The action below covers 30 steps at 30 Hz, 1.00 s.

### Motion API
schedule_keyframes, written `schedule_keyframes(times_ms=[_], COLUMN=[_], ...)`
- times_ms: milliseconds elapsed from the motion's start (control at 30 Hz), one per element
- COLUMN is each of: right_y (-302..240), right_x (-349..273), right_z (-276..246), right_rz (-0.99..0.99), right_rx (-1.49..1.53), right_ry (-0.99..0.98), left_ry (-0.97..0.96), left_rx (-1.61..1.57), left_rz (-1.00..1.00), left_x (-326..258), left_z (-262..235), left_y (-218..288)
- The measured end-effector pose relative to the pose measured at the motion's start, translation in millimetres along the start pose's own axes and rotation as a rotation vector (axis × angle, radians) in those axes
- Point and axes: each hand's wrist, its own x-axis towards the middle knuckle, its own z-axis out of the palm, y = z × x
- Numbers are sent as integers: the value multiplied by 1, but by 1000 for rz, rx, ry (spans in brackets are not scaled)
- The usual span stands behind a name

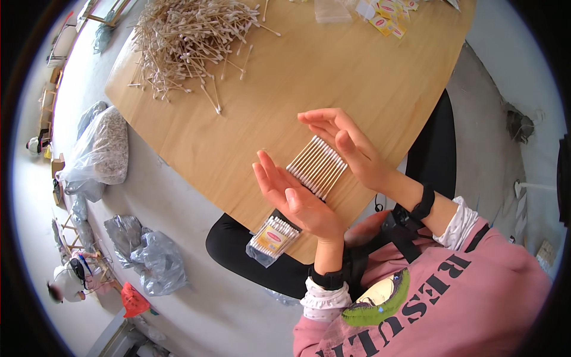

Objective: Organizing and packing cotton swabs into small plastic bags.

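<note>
A neat row of cotton swabs (317,166) lies side by side on the wooden table (238,154), white tips lined up at both ends. My left hand (300,199) is at the near-left ends of the row, fingers stretched out. On the far-right side is my right hand (357,152), its fingers also extended and the palm turned toward the swabs. Neither hand is closed round anything; whether the palms touch the tips I cannot tell. Beside my left wrist, a packed bundle of cotton swabs (285,229) with a yellow label card (271,237) sits at the table edge in clear plastic.
A large heap of loose cotton swabs (190,35) covers the far left of the table. Yellow-and-white cards (386,16) and a clear plastic bag (333,11) lie at the far edge. Filled plastic bags (110,149) and grey bags (157,262) are on the floor at left.
</note>
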Motion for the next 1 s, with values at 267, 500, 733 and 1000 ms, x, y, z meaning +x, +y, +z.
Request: schedule_keyframes(times_ms=[267,500,733,1000], right_y=[1,-6,-4,8], right_x=[-12,-15,-12,-16], right_z=[-7,-30,-18,4], right_rz=[41,-4,43,-27], right_rx=[54,-95,-26,10], right_ry=[29,21,-40,-9], left_ry=[-23,-438,-321,-22], left_rx=[4,984,634,26], left_rz=[-60,237,147,34], left_x=[-12,-18,-16,-17], left_z=[-12,-38,-23,0], left_y=[7,17,10,-4])
